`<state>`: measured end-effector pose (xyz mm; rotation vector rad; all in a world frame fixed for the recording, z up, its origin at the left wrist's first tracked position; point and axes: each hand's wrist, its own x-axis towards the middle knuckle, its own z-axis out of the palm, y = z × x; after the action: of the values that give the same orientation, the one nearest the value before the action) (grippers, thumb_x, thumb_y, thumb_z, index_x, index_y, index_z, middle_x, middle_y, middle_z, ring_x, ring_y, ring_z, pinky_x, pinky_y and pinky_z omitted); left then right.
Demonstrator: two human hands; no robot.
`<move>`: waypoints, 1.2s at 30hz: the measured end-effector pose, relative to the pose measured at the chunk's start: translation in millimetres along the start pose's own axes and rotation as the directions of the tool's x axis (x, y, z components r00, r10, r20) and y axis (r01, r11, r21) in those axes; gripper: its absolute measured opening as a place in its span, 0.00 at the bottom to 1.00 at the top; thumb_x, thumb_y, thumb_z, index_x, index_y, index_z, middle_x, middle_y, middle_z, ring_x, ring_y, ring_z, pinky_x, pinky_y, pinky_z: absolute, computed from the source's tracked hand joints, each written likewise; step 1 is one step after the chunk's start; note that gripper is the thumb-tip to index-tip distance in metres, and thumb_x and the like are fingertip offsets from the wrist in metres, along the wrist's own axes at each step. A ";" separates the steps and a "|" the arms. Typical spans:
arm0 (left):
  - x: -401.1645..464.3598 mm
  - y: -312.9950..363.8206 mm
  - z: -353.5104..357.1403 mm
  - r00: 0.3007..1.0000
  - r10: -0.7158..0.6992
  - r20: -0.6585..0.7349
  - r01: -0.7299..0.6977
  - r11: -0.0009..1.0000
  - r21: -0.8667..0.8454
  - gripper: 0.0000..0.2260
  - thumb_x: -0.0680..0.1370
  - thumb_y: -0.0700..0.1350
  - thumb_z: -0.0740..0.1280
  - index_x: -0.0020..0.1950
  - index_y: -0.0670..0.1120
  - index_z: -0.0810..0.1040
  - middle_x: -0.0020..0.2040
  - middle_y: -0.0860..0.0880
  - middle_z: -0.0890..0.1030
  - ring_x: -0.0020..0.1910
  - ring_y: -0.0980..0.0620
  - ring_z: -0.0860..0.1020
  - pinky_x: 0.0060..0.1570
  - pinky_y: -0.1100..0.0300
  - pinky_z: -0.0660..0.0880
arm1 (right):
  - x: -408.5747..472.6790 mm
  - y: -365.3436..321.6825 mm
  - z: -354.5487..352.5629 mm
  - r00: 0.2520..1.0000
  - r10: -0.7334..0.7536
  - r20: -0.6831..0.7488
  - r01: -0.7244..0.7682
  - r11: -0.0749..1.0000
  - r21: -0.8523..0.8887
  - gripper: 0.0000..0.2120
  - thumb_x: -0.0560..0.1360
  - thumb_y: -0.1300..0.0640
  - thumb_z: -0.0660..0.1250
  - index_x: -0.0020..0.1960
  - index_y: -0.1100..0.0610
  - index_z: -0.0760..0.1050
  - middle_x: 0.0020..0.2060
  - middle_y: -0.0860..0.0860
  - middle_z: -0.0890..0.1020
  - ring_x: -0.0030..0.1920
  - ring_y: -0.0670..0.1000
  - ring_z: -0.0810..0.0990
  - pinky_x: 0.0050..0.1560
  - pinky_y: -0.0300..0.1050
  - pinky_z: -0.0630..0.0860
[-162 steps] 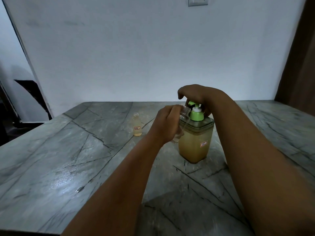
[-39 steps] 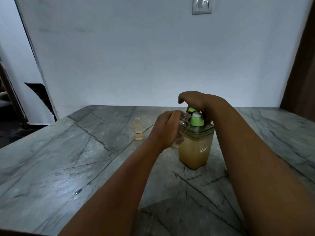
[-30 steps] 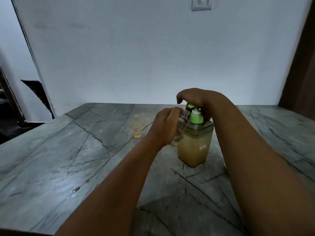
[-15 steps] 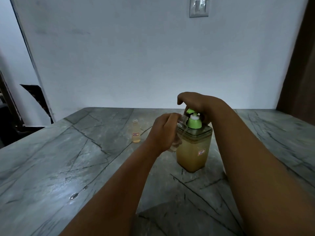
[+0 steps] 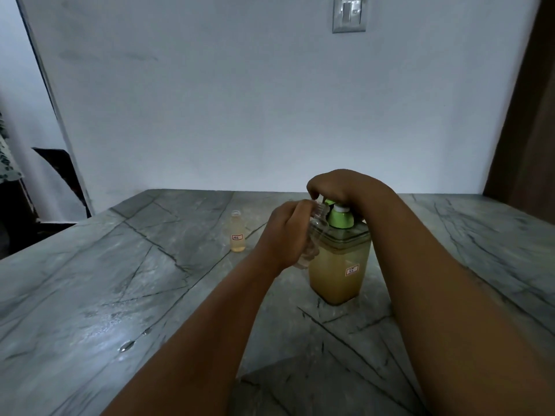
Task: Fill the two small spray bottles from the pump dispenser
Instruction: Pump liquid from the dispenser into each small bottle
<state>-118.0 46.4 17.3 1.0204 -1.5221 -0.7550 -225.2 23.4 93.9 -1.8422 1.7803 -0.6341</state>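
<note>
Fingers (image 5: 295,213) of left hand (image 5: 283,235) grip clear bottle (image 5: 315,232) at pump dispenser (image 5: 339,265); right hand (image 5: 339,187) fingers curled over pump head; filled bottle (image 5: 237,237) standing apart on counter (image 5: 120,280).

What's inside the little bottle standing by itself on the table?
The standing small bottle holds yellowish liquid almost to its neck and has no cap on. A small label covers a patch of its front.

A single head-worn wide-angle view looks forward and down across the grey stone tabletop (image 5: 90,295) toward a pale wall (image 5: 240,100). Both forearms reach away from it; the pump dispenser (image 5: 339,265) sits close, mid-frame.
</note>
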 end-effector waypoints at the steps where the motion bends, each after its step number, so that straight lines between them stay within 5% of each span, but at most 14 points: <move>1: 0.1 -0.1 0.1 1.000 -0.005 0.002 0.005 1.000 -0.004 0.15 0.81 0.42 0.54 0.41 0.37 0.76 0.26 0.47 0.73 0.33 0.43 0.73 0.40 0.41 0.74 | -0.3 0.2 -1.0 1.000 -0.016 0.001 0.015 0.999 0.031 0.11 0.75 0.55 0.58 0.36 0.57 0.64 0.32 0.52 0.67 0.30 0.51 0.65 0.38 0.43 0.65; 6: 1.5 -1.4 -0.4 1.000 -0.027 0.013 0.027 0.999 -0.021 0.16 0.81 0.42 0.54 0.41 0.35 0.75 0.22 0.50 0.73 0.33 0.42 0.74 0.37 0.49 0.69 | 0.9 0.9 -6.1 0.998 -0.059 0.028 0.053 0.984 0.170 0.15 0.80 0.51 0.54 0.36 0.53 0.66 0.35 0.49 0.66 0.34 0.50 0.67 0.36 0.41 0.65; 16: 2.1 -1.8 -0.9 1.000 -0.003 0.016 0.003 1.000 0.003 0.17 0.79 0.43 0.55 0.43 0.30 0.73 0.24 0.47 0.72 0.31 0.42 0.73 0.35 0.48 0.69 | 0.3 -1.6 -1.8 1.000 -0.013 0.017 0.014 0.999 -0.049 0.06 0.71 0.60 0.58 0.35 0.58 0.64 0.31 0.54 0.65 0.28 0.52 0.62 0.33 0.40 0.61; 20: 2.2 -1.2 -0.2 0.999 0.032 0.023 -0.032 0.999 0.000 0.20 0.73 0.49 0.56 0.41 0.31 0.74 0.24 0.48 0.72 0.31 0.42 0.73 0.38 0.39 0.73 | 0.7 -0.2 -0.4 1.000 -0.021 0.007 0.022 0.996 -0.090 0.09 0.70 0.61 0.58 0.33 0.58 0.61 0.29 0.54 0.64 0.28 0.52 0.61 0.32 0.40 0.60; 26: -0.2 0.8 0.5 1.000 0.004 -0.011 -0.005 1.000 -0.011 0.16 0.80 0.41 0.54 0.39 0.36 0.76 0.23 0.50 0.72 0.30 0.45 0.72 0.34 0.52 0.69 | -0.4 0.3 -6.7 0.998 -0.060 0.028 0.058 0.996 0.065 0.13 0.79 0.56 0.54 0.37 0.58 0.67 0.36 0.52 0.69 0.33 0.51 0.67 0.37 0.41 0.65; 36: 2.8 -2.4 0.2 1.000 -0.026 0.004 0.026 0.999 -0.032 0.15 0.80 0.42 0.55 0.36 0.40 0.74 0.22 0.50 0.72 0.32 0.42 0.73 0.38 0.48 0.70 | -3.6 -2.7 -6.2 0.998 -0.049 0.035 0.049 0.999 0.009 0.10 0.76 0.60 0.56 0.36 0.58 0.62 0.31 0.53 0.64 0.29 0.52 0.62 0.35 0.40 0.61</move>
<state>-117.8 42.8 16.4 1.0170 -1.4982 -0.7976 -227.3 26.9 100.5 -1.8851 1.7123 -0.6226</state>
